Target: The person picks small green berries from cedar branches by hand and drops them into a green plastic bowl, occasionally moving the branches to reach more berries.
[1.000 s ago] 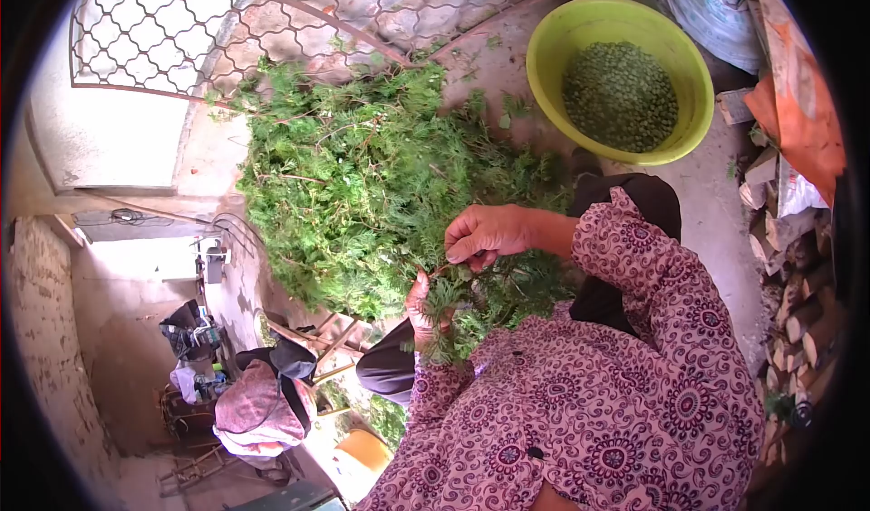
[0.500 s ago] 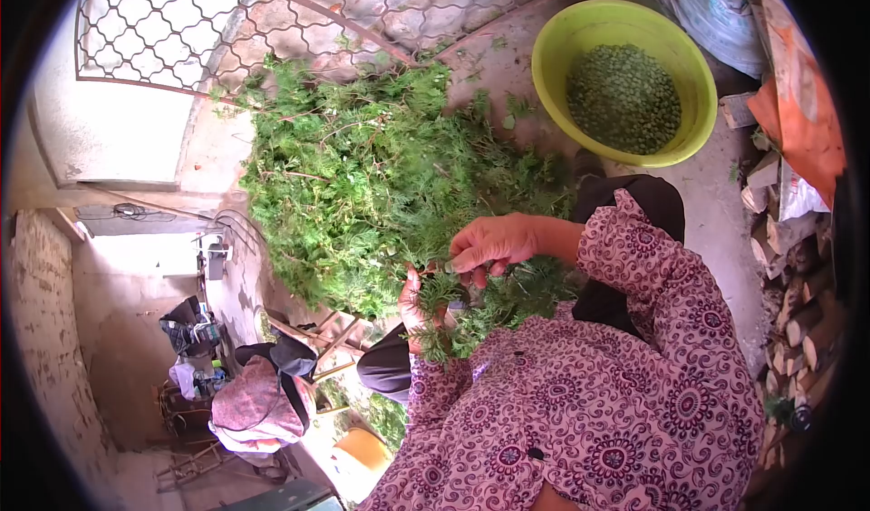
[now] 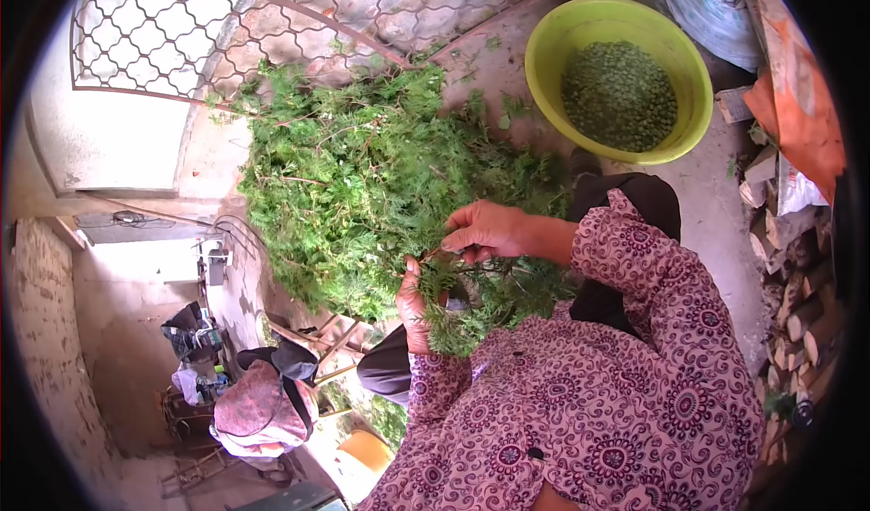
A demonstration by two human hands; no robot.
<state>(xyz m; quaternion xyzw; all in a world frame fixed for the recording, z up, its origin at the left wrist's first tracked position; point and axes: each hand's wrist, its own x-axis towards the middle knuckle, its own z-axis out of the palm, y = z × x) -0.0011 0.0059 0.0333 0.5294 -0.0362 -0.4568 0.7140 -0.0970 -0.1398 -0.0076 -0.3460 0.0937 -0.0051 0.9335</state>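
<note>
My left hand (image 3: 413,306) is closed around a leafy green sprig (image 3: 444,325) with feathery, scale-like foliage, just above my lap. Fingers and thumb of my right hand (image 3: 489,232) are pinched together at the thin brown stem near the top of this sprig. Whether a small piece sits between those fingertips is too small to make out. Directly beyond both hands spreads a large heap of cut green branches (image 3: 362,176) on the ground.
A yellow-green basin (image 3: 544,81) holds many small green round pieces (image 3: 621,94). Stacked firewood (image 3: 802,321) lines the right side. Another person (image 3: 258,402) in a patterned head covering sits at lower left, near an orange-yellow container (image 3: 367,449). A metal lattice (image 3: 272,44) borders the heap.
My right hand has lifted slightly and its fingers have closed in at the stem. The left hand has stayed nearly in place on the sprig. The view has shifted a little.
</note>
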